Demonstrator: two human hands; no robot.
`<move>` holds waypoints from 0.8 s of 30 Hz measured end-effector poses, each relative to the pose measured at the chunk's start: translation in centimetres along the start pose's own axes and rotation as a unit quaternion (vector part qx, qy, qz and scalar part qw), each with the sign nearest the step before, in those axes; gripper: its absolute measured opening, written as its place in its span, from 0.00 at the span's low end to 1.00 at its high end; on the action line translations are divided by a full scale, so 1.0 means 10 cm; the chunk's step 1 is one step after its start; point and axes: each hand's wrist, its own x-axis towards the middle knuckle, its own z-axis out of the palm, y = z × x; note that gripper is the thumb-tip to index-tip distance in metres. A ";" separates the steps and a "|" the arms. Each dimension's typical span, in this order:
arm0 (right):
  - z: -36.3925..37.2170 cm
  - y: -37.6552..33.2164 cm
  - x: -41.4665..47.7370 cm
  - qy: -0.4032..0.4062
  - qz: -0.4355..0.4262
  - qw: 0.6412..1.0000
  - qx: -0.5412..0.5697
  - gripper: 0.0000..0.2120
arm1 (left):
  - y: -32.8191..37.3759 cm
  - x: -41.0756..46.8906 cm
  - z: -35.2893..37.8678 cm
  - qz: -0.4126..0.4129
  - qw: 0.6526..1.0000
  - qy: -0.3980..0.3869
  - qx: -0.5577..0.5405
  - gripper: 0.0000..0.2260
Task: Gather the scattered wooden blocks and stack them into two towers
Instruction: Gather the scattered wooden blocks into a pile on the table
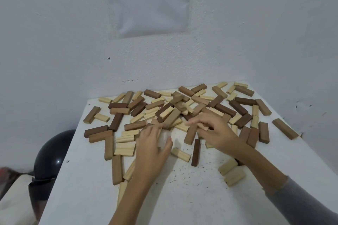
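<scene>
Dozens of wooden blocks (172, 113), pale, tan and dark brown, are lying loose across the far half of a white table (182, 197), heaping thickest toward twelve o'clock. The left hand (151, 149) is reaching in from seven o'clock, palm down, thumb and fingers pinching a pale block (165, 138), blurred by motion, at the heap's near edge. The right hand (217, 132), its grey sleeve (301, 201) entering from five o'clock, is arching over the pile, fingers curling round a tan block (203, 127). A printed sheet (150, 5) is hanging on the wall at twelve.
</scene>
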 end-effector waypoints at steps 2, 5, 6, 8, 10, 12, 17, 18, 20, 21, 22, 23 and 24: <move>-0.02 0.10 -0.18 -0.046 -0.037 0.997 -0.050 0.27 | 0.01 -0.16 0.02 -0.019 0.998 -0.027 0.059 0.22; -0.02 0.28 -0.42 -0.101 -0.088 0.982 -0.134 0.34 | -0.04 -0.34 0.07 -0.007 0.986 -0.071 0.154 0.33; -0.03 0.32 -0.48 -0.110 -0.086 0.979 -0.146 0.35 | -0.05 -0.38 0.09 -0.006 0.983 -0.085 0.165 0.34; -0.06 0.33 -0.61 -0.112 -0.063 0.980 -0.152 0.36 | -0.06 -0.45 0.13 -0.011 0.982 -0.108 0.153 0.35; -0.08 0.33 -0.72 -0.095 -0.059 0.980 -0.164 0.32 | -0.02 -0.51 0.16 -0.005 0.983 -0.122 0.134 0.35; -0.10 0.33 -0.82 -0.089 -0.060 0.973 -0.205 0.29 | 0.05 -0.56 0.19 -0.006 0.984 -0.133 0.117 0.32; -0.29 0.30 -0.99 -0.152 -0.045 0.956 -0.248 0.34 | 0.16 -0.64 0.32 0.022 0.988 -0.113 0.101 0.23; -0.33 0.30 -1.01 -0.167 -0.039 0.953 -0.250 0.35 | 0.16 -0.65 0.34 0.026 0.990 -0.108 0.087 0.20; -0.40 0.31 -1.03 -0.188 -0.028 0.947 -0.257 0.37 | 0.18 -0.66 0.36 0.024 0.995 -0.098 0.021 0.15; -0.41 0.32 -1.04 -0.190 -0.024 0.947 -0.257 0.37 | 0.19 -0.65 0.35 0.021 0.995 -0.095 -0.015 0.13; -0.42 0.34 -1.04 -0.185 -0.026 0.949 -0.254 0.37 | 0.19 -0.65 0.34 0.022 0.994 -0.096 -0.040 0.11; -0.43 0.36 -1.03 -0.176 -0.032 0.952 -0.249 0.35 | 0.18 -0.64 0.34 0.026 0.994 -0.098 -0.051 0.10; -0.42 0.38 -1.02 -0.164 -0.038 0.956 -0.241 0.34 | 0.16 -0.64 0.34 0.031 0.993 -0.101 -0.053 0.09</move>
